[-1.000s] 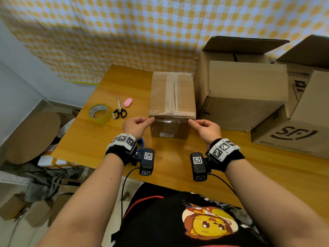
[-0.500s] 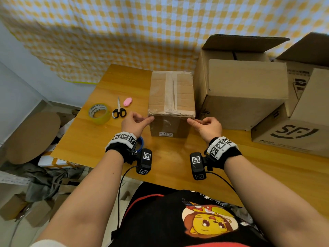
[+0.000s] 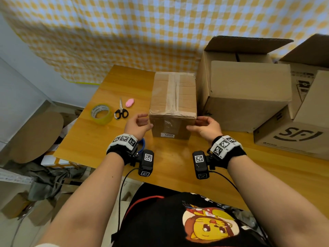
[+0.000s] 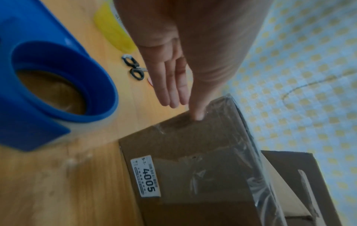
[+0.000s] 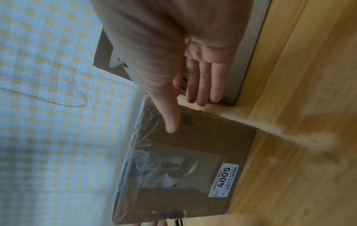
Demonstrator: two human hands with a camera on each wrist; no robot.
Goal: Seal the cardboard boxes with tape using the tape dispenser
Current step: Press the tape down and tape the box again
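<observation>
- the small cardboard box (image 3: 173,104) stands on the wooden table (image 3: 110,139) straight ahead of the person, its long axis running away from the body; a strip of tape (image 3: 172,93) runs along that axis over the top seam and folds down onto the near face above the white "4005" label (image 3: 167,135).
- the left hand (image 3: 136,124) is at the box's near left corner, fingers straight and relaxed, gripping nothing; in the left wrist view its thumb tip (image 4: 198,116) touches the near face just under the top edge.
- the right hand (image 3: 204,126) mirrors it at the near right corner, likewise released, with the thumb (image 5: 172,122) lying against the same face and the other fingers spread past the box's side.
- the relation that matters: the blue tape dispenser (image 4: 54,85) sits on the table near the body, just beside and behind the left wrist, well nearer to the left hand than to the right; only a sliver of it shows in the head view (image 3: 141,146).
- judging from this, the box's top seam looks sealed, and the two larger open boxes (image 3: 249,93) lie to the right, touching or just beside the small one.
- a yellow tape roll (image 3: 101,114), scissors (image 3: 121,111) and a pink object (image 3: 130,102) lie to the left, apart from both hands.
</observation>
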